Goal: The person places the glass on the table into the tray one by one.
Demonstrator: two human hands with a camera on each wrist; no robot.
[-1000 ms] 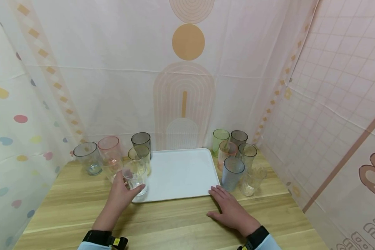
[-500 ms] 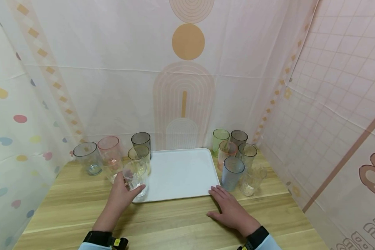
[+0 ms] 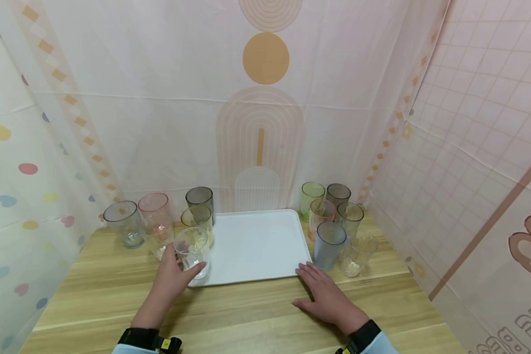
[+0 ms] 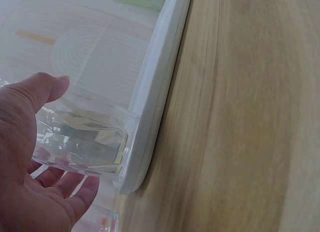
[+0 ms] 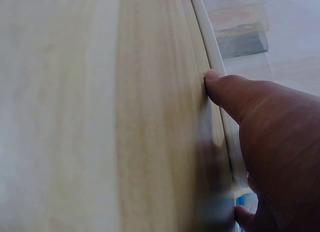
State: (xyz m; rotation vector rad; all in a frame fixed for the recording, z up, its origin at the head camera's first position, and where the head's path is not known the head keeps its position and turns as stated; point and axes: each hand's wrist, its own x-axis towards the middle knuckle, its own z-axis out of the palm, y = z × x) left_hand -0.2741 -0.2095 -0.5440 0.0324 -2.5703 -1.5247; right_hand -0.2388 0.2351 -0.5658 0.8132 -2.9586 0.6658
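My left hand holds a clear tumbler, upright at the front left corner of the white tray. The thumb lies on its near side and the fingers curl round the left. In the left wrist view the tumbler sits between thumb and fingers, its base by the tray rim. My right hand rests with fingers spread, fingertips at the tray's front right corner. The right wrist view has its thumb against the tray edge. Behind the held tumbler stand a yellowish tumbler and a dark grey one.
Left of the tray are a pink tumbler, a wide blue-grey glass and another clear cup partly behind my hand. To the right cluster several cups: green, dark, orange, grey, blue, clear.
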